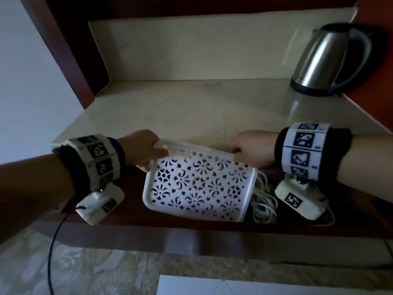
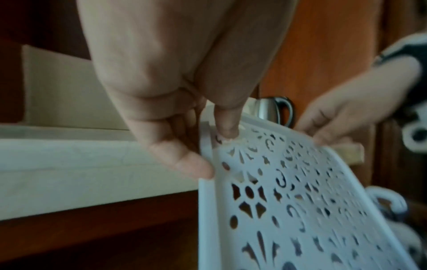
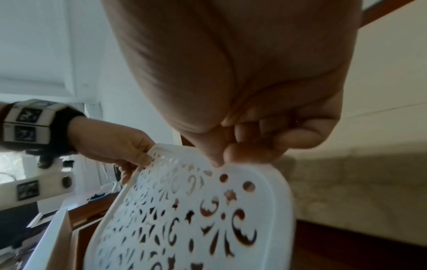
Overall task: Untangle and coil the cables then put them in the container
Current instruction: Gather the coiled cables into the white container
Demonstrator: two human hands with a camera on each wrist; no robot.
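A white openwork plastic lid (image 1: 200, 184), pierced with floral and scroll cut-outs, is held tilted above the dark wooden ledge (image 1: 131, 211) in front of the pale marble counter (image 1: 191, 107), its far edge raised and its near edge lowered; the far left corner is pinched by the left hand (image 1: 146, 152), with the thumb (image 2: 227, 126) pressed on the patterned face and the curled fingers (image 2: 184, 160) set against the rim, as is shown in the left wrist view; the far right edge is gripped by the right hand (image 1: 248, 151), whose fingertips (image 3: 233, 153) are closed on the rim in the right wrist view; a bundle of white cables (image 1: 263, 201) is seen just beside and partly beneath the lid's right edge, lying in a dark recess whose form cannot be made out; whether these cables are coiled or tangled cannot be told; a stainless-steel electric kettle (image 1: 325, 60) with a black handle is stood at the far right corner of the counter, well apart from the lid; marker-printed bands (image 1: 97, 158) are worn on both wrists, and a thin black wire (image 1: 53, 241) is hung from the left wrist's camera block.
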